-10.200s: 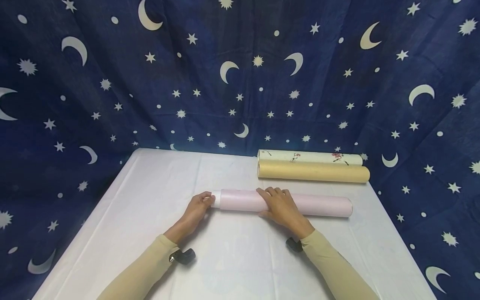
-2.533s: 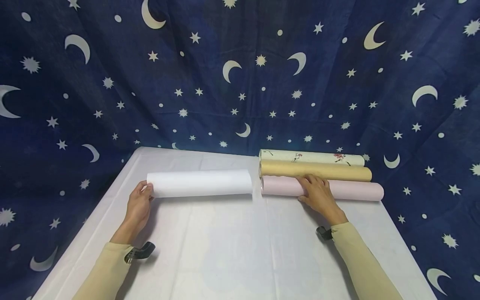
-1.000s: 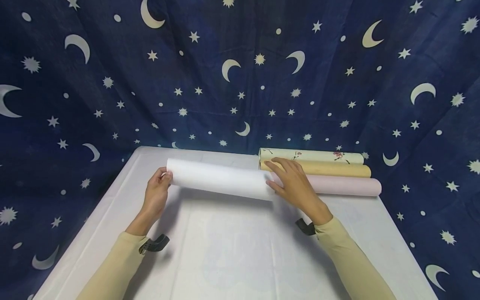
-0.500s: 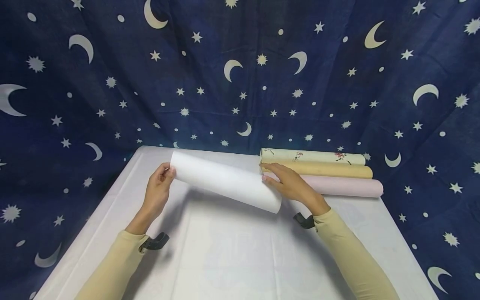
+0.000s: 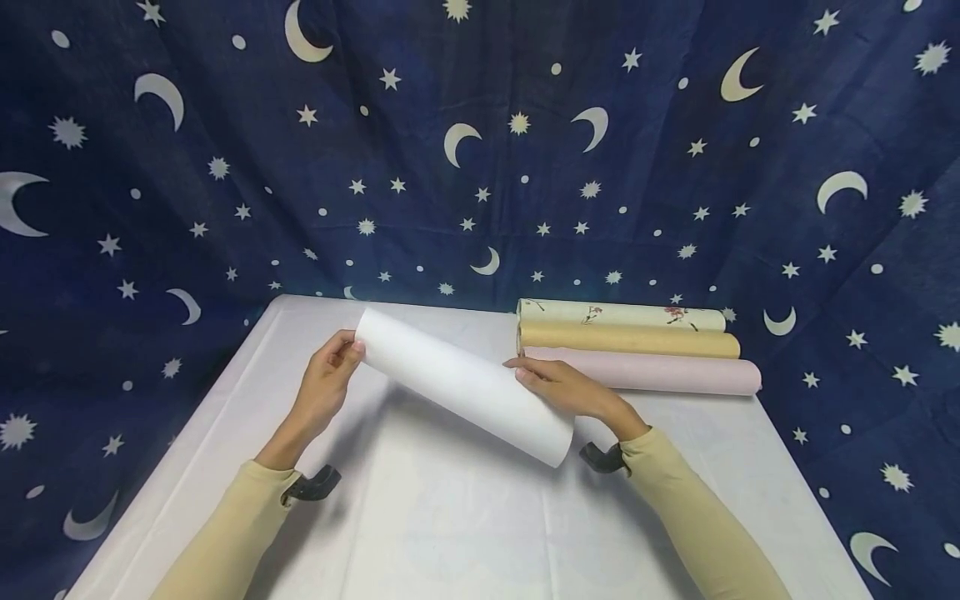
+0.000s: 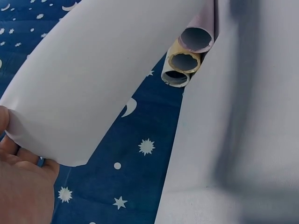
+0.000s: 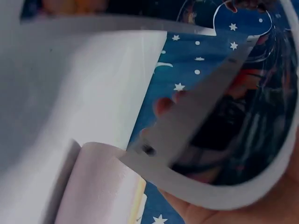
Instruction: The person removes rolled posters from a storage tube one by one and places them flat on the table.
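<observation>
A rolled poster, white outside, slants above the table with its right end lower and nearer. My left hand pinches its upper left end between thumb and fingers; the left wrist view shows this hand at the rolled sheet's edge. My right hand holds the roll near its lower right end, fingers over the upper side. In the right wrist view the open end of the poster shows a dark, glossy inner face with patches of colour, and some fingertips show behind its edge.
A pink roll, a yellow roll and a cream roll with red flowers lie side by side at the back right of the white table. A blue curtain with moons and stars hangs behind.
Earlier the pink roll lay mid-table, with a white end pinched; it now lies beside the yellow one. The white roll has tilted, right end down and nearer, and my right hand has come onto it.
</observation>
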The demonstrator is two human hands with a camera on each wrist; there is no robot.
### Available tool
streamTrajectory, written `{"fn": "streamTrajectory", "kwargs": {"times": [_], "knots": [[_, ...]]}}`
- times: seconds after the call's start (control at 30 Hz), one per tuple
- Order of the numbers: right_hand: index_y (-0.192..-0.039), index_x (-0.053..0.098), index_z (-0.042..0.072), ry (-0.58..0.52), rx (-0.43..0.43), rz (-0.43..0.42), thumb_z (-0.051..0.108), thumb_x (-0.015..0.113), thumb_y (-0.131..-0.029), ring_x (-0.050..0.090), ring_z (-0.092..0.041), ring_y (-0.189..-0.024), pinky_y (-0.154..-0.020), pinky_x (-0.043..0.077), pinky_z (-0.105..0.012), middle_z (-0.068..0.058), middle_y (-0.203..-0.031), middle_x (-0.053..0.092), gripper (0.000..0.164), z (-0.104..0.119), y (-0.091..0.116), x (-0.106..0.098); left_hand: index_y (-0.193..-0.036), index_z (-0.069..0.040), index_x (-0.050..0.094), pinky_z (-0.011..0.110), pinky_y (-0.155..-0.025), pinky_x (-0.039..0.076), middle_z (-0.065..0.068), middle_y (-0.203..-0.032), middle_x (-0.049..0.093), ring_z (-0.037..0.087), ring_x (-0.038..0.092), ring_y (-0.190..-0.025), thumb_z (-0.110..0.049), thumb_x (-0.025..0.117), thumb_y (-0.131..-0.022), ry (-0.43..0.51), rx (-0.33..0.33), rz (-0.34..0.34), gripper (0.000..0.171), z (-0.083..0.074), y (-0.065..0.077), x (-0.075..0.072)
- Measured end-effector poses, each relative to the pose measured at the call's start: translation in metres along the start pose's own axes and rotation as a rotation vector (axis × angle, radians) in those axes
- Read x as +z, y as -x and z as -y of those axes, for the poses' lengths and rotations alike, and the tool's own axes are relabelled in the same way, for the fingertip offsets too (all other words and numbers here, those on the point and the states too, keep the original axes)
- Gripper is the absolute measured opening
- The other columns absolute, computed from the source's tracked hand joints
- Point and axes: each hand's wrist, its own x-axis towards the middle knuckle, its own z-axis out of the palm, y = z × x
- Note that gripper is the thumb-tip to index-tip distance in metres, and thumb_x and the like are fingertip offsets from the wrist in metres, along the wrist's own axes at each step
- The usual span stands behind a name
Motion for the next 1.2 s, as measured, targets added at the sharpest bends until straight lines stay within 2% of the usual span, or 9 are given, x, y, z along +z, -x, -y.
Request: {"fn": "streamTrajectory", "kwargs": {"times": [0.17,0.33,0.5,0.6,0.7,0.8,0.9,1.07,1.2], "knots": [[-0.141,0.053,0.020,-0.074,0.011,-0.012,0.046,0.040,-0.104,0.050,-0.022,-0.131,-0.112,0.036,-0.048,-0.002,-0.142,0.056,0.047,0.000,0.003,0.002,-0.124,0.001,0.055,0.016,-0.097,0.040,-0.011,-0.105,0.062,0.006,0.056,-0.103,-0.032,0.049,-0.103,-0.043,-0.018,-0.005,0.040,0.002,-0.001,0.000],[-0.139,0.055,0.015,-0.093,0.006,-0.047,0.041,0.034,-0.107,0.050,-0.026,-0.131,-0.111,0.037,-0.048,-0.007,-0.142,0.056,0.046,-0.002,0.003,0.003,-0.124,0.001,0.056,0.016,-0.097,0.041,0.000,-0.109,0.062,0.006,0.057,-0.103,-0.033,0.048,-0.103,-0.070,-0.015,-0.005,0.040,0.004,-0.003,-0.001],[-0.138,0.057,0.011,-0.097,0.016,-0.099,0.033,0.043,-0.105,0.040,-0.037,-0.139,-0.114,0.031,-0.056,-0.015,-0.146,0.051,0.042,0.000,0.005,0.004,-0.123,0.002,0.056,0.012,-0.091,0.043,0.010,-0.109,0.062,0.004,0.057,-0.100,-0.031,0.049,-0.103,-0.090,0.005,-0.013,0.040,0.004,-0.004,-0.002],[-0.135,0.058,0.011,-0.101,0.012,-0.138,0.030,0.048,-0.104,0.046,-0.035,-0.132,-0.110,0.036,-0.052,-0.014,-0.141,0.053,0.038,0.001,0.005,0.005,-0.122,0.002,0.057,0.011,-0.088,0.044,0.012,-0.108,0.062,0.003,0.058,-0.098,-0.030,0.049,-0.103,-0.105,0.011,-0.026,0.038,0.005,-0.005,-0.003],[-0.130,0.059,0.011,-0.162,0.017,-0.155,0.026,0.051,-0.103,0.056,-0.025,-0.109,-0.095,0.045,-0.041,-0.011,-0.129,0.058,0.032,0.003,0.005,0.008,-0.121,0.001,0.058,0.012,-0.086,0.044,0.013,-0.107,0.063,0.004,0.058,-0.096,-0.030,0.050,-0.103,-0.126,0.012,-0.041,0.038,0.006,-0.006,-0.003],[-0.122,0.060,0.011,-0.234,0.012,-0.143,0.022,0.053,-0.102,0.058,-0.021,-0.107,-0.091,0.047,-0.036,-0.009,-0.126,0.059,0.025,0.006,0.006,0.009,-0.122,0.000,0.059,0.013,-0.085,0.044,0.016,-0.108,0.064,0.002,0.058,-0.095,-0.032,0.050,-0.103,-0.150,0.008,-0.055,0.038,0.006,-0.006,-0.005],[-0.117,0.059,0.009,-0.288,-0.009,-0.120,0.018,0.053,-0.101,0.062,-0.021,-0.103,-0.087,0.050,-0.036,-0.010,-0.119,0.064,0.020,0.012,0.008,0.010,-0.124,-0.001,0.059,0.013,-0.087,0.044,0.017,-0.111,0.065,-0.002,0.058,-0.096,-0.032,0.049,-0.103,-0.160,0.001,-0.074,0.039,0.008,-0.007,-0.006],[-0.117,0.055,0.003,-0.359,-0.037,-0.112,0.014,0.053,-0.101,0.065,-0.017,-0.088,-0.076,0.054,-0.033,-0.019,-0.108,0.070,0.019,0.022,0.011,0.014,-0.129,-0.003,0.058,0.009,-0.090,0.042,0.018,-0.120,0.065,-0.010,0.056,-0.098,-0.031,0.050,-0.103,-0.171,-0.006,-0.115,0.039,0.010,-0.007,-0.009],[-0.116,0.054,0.000,-0.393,-0.060,-0.121,0.012,0.053,-0.101,0.065,-0.016,-0.083,-0.070,0.055,-0.032,-0.024,-0.108,0.070,0.020,0.030,0.012,0.019,-0.133,-0.003,0.055,0.007,-0.094,0.041,0.017,-0.127,0.063,-0.009,0.055,-0.105,-0.031,0.049,-0.103,-0.142,-0.017,-0.137,0.041,0.010,-0.007,-0.011]]}}
